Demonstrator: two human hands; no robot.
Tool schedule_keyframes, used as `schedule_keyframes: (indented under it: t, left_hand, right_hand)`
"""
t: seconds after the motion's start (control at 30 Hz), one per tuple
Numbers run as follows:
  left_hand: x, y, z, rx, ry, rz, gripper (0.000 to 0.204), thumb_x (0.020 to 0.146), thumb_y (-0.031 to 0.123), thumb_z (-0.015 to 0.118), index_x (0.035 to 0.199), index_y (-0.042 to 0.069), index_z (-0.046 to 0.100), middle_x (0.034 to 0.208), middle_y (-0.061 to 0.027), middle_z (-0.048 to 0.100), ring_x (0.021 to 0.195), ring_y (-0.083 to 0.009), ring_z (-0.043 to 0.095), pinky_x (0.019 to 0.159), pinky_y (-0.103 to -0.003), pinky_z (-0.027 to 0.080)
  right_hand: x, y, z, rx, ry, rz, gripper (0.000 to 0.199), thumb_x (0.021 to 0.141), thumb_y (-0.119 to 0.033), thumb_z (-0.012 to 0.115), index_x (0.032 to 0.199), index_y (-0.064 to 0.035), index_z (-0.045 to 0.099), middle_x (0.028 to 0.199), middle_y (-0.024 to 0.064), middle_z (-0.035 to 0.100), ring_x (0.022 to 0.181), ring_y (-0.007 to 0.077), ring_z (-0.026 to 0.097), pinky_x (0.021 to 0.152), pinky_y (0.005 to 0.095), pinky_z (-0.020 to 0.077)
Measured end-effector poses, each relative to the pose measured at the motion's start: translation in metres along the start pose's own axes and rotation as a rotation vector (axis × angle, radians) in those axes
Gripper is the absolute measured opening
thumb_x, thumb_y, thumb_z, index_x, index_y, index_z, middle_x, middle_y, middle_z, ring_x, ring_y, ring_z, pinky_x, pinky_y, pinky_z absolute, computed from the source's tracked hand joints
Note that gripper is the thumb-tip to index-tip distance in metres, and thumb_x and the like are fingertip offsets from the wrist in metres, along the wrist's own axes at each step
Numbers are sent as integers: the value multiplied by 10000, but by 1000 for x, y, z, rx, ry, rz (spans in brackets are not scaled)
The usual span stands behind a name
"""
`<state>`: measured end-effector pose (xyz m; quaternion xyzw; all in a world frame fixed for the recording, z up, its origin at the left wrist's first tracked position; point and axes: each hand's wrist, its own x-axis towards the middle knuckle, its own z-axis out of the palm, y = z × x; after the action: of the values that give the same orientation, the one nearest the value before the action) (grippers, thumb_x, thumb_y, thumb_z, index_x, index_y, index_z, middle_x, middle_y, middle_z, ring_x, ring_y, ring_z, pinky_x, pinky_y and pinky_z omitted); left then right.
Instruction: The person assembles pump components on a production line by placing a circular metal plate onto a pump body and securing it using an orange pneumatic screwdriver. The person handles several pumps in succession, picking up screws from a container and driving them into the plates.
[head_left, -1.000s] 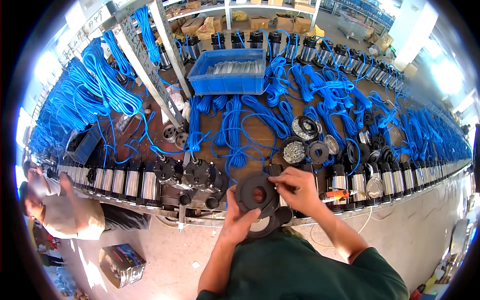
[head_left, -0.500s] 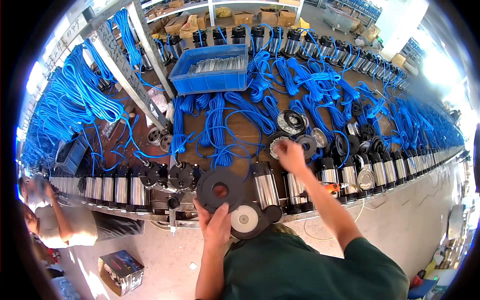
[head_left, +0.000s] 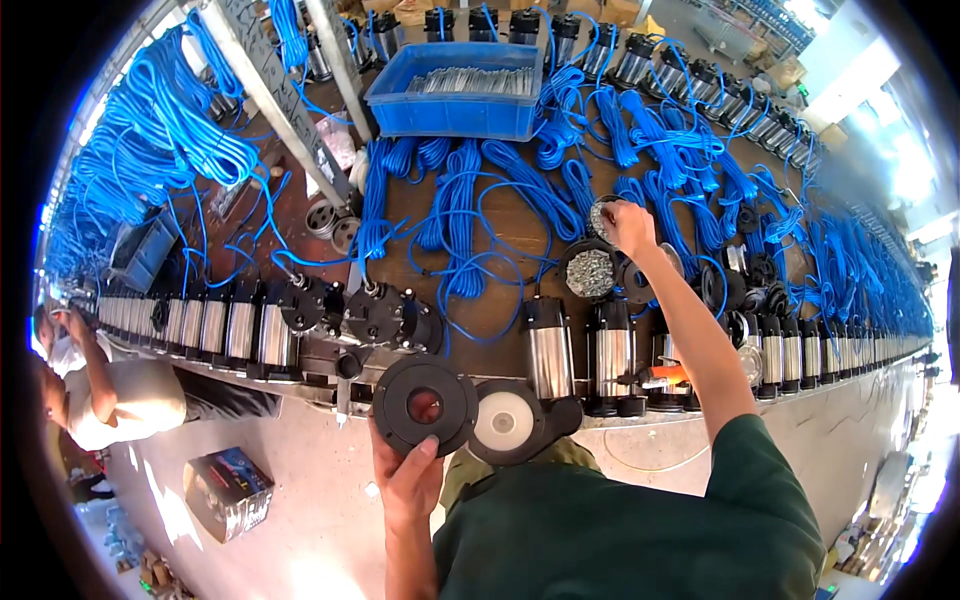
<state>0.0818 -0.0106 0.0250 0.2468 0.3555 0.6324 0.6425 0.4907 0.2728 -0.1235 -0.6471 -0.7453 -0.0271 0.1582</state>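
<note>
My left hand (head_left: 410, 475) grips a black round flange (head_left: 397, 428) with a hole in its middle, thumb on top. Right beside it is a black pump casing part (head_left: 548, 425) with a white disc (head_left: 503, 421) set in it, at the table's front edge by my lap. My right hand (head_left: 630, 228) reaches over the table, its fingers closed at a dish of small metal parts (head_left: 598, 219); whatever they hold is hidden. Just nearer stands a second dish, full of small metal pieces that look like screws (head_left: 590, 273). A black ring (head_left: 636, 284) lies beside it.
Steel pump bodies (head_left: 549, 350) line the front edge, with an orange-handled tool (head_left: 663, 376) among them. Coiled blue cables (head_left: 458, 210) cover much of the table (head_left: 495, 255). Behind them is a blue bin (head_left: 455, 119) of metal rods. Another person (head_left: 115, 390) is at the left.
My right hand has moved from the nearer dish to the farther one. My left hand still holds the flange, now slightly lower and further left; the whole view has shifted too.
</note>
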Motion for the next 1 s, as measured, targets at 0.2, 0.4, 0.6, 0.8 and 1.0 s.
schedule_keyframes:
  t: [0.2, 0.4, 0.6, 0.8, 1.0]
  left_hand:
    - [-6, 0, -7, -55, -11, -28, 679, 820, -39, 507, 1459, 34, 292, 1388, -170, 451, 1308, -312, 440, 1106, -488, 354]
    - [-5, 7, -11, -101, -79, -103, 670, 820, -82, 488, 1438, 48, 264, 1409, -163, 407, 1329, -297, 404, 1126, -464, 314]
    - [-4, -9, -3, 1130, -364, 378, 518, 749, -121, 570, 1212, 111, 551, 1369, -191, 450, 1192, -344, 491, 1004, -414, 403]
    - [-17, -28, -18, 1427, -614, 596, 499, 642, -57, 639, 1047, 223, 718, 1381, -177, 433, 1166, -387, 453, 984, -472, 421]
    - [-24, -35, -27, 1405, -657, 608, 674, 575, 51, 783, 1216, 159, 604, 1423, -220, 356, 1263, -423, 368, 1033, -491, 382]
  right_hand:
    - [-46, -48, 9, -267, -399, -224, 100, 763, -145, 639, 789, -57, 678, 802, 156, 671, 830, 339, 672, 695, 457, 545]
    - [-85, -173, -110, 654, -95, 52, 156, 845, -181, 705, 927, -49, 706, 680, 103, 672, 571, 187, 630, 547, 308, 482]
    - [-146, -233, -174, 1366, -640, 341, 312, 960, -259, 618, 1101, 19, 618, 730, 32, 638, 613, 82, 581, 536, 233, 451]
    - [-198, -226, -156, 1378, -808, 519, 352, 915, -127, 653, 1212, 46, 579, 775, 44, 651, 660, 95, 624, 553, 232, 489]
    - [-219, -224, -148, 1329, -707, 601, 342, 888, -35, 658, 1211, 41, 573, 792, 45, 653, 676, 95, 630, 610, 239, 513]
